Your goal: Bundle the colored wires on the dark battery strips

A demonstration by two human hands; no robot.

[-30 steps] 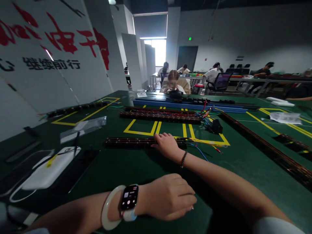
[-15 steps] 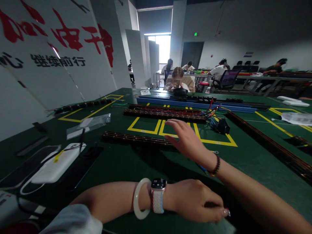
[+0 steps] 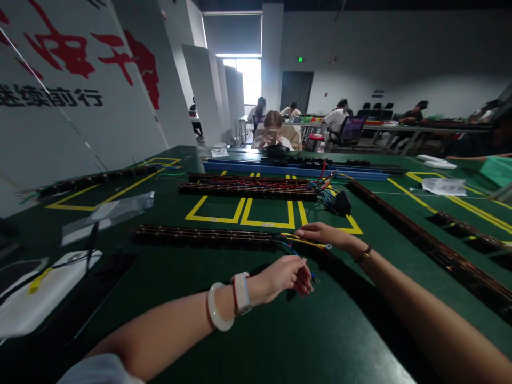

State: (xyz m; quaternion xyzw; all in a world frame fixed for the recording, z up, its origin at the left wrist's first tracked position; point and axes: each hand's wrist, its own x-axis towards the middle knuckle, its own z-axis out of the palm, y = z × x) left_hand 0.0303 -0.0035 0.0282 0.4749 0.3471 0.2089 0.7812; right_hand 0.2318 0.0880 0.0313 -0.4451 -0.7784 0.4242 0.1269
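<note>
A long dark strip (image 3: 208,234) with copper-coloured rails lies in front of me, and yellow, black and blue wires come from its right end. My right hand (image 3: 330,236), with a beaded bracelet, has its fingers stretched out over that end, by a yellow wire (image 3: 316,244) tipped with a ring terminal. Whether the fingertips touch the wires is unclear. Nearer to me, my left hand (image 3: 285,274), wearing a watch and a pale bangle, hangs with loosely bent fingers. It partly covers a blue wire, whose ring terminal (image 3: 316,280) shows just beyond the fingertips.
More rail strips (image 3: 248,189) with bundled wires lie behind, inside yellow tape marks. A long strip (image 3: 420,240) runs along the right. Left are a white power bank (image 3: 52,293), a dark phone (image 3: 92,298) and a plastic bag (image 3: 112,213). A person (image 3: 273,136) sits across the table.
My view has swung right. My right hand has come down and back to the strip's wire end; my left hand has moved forward to the wires, its fingers loosening.
</note>
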